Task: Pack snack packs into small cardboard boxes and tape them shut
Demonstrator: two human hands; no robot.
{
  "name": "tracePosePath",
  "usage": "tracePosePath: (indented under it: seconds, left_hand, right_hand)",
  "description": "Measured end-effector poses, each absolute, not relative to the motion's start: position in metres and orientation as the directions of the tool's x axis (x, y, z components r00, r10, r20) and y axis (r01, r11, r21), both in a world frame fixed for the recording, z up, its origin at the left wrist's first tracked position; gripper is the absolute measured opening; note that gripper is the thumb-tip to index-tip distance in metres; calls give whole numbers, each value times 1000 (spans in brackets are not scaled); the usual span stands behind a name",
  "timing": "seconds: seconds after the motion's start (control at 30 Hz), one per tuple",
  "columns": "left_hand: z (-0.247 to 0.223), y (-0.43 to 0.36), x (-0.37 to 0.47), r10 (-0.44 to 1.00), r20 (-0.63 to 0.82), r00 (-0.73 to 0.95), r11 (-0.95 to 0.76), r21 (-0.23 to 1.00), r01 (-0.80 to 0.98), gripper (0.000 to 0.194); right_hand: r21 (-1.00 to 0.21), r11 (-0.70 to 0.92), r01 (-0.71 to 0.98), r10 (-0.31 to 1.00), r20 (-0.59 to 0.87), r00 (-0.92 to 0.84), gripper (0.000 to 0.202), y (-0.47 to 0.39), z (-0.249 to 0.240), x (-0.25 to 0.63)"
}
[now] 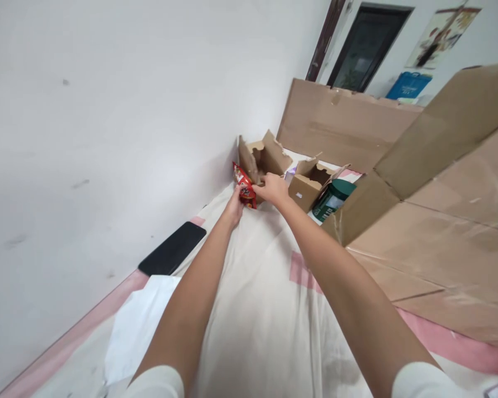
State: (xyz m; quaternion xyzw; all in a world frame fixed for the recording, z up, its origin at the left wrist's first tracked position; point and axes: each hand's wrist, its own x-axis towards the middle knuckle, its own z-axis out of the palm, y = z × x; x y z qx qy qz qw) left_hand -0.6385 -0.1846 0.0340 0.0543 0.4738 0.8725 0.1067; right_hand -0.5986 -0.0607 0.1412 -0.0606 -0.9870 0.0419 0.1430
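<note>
Both my arms stretch forward over a pale cloth [257,287]. My left hand [234,207] and my right hand [273,189] both grip a red snack packet [244,184], holding it between them just in front of a small torn cardboard box [262,159] by the wall. A second small open cardboard box [309,185] stands right of my right hand. A green canister [334,198] lies next to it.
A black phone [173,249] lies by the white wall [108,110] on the left. A big opened cardboard box [440,193] fills the right side. A flat cardboard sheet [336,121] stands behind the small boxes. White paper [136,326] lies near my left arm.
</note>
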Motion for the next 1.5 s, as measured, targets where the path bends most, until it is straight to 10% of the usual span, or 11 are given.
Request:
tracePosePath:
  seconds: [0.37, 0.53, 0.73, 0.93, 1.13, 1.27, 1.5]
  left_hand:
    - [191, -220, -549, 109, 581, -807, -564, 705, 431, 63]
    - [233, -226, -486, 169, 628, -760, -673, 636, 376, 70]
    - [245, -221, -399, -124, 678, -725, -616, 520, 591, 46]
    - [233, -229, -330, -332, 878, -345, -364, 218, 906, 23]
    - [215, -227, -298, 170, 982, -82, -250, 124, 960, 15]
    - [175, -237, -256, 646, 763, -17, -200, 191, 961, 15]
    - [106, -287, -175, 853, 481, -204, 61, 295, 953, 37]
  right_hand:
    - [-102, 994, -35, 23, 519, -854, 62, -105, 253, -475]
    - [-152, 988, 22, 112, 615, -781, 40, -105, 267, -419]
    - [-200, 961, -189, 35, 771, -636, 37, -97, 278, -310]
    - [-65, 975, -213, -101, 723, -684, 32, -83, 250, -154]
    - [-122, 987, -101, -41, 416, -908, 31, -45, 191, -48]
    - [-246, 966, -80, -32, 193, -981, 25, -37, 167, -6]
    - [-366, 931, -3, 99, 260, -961, 18, -34, 141, 30]
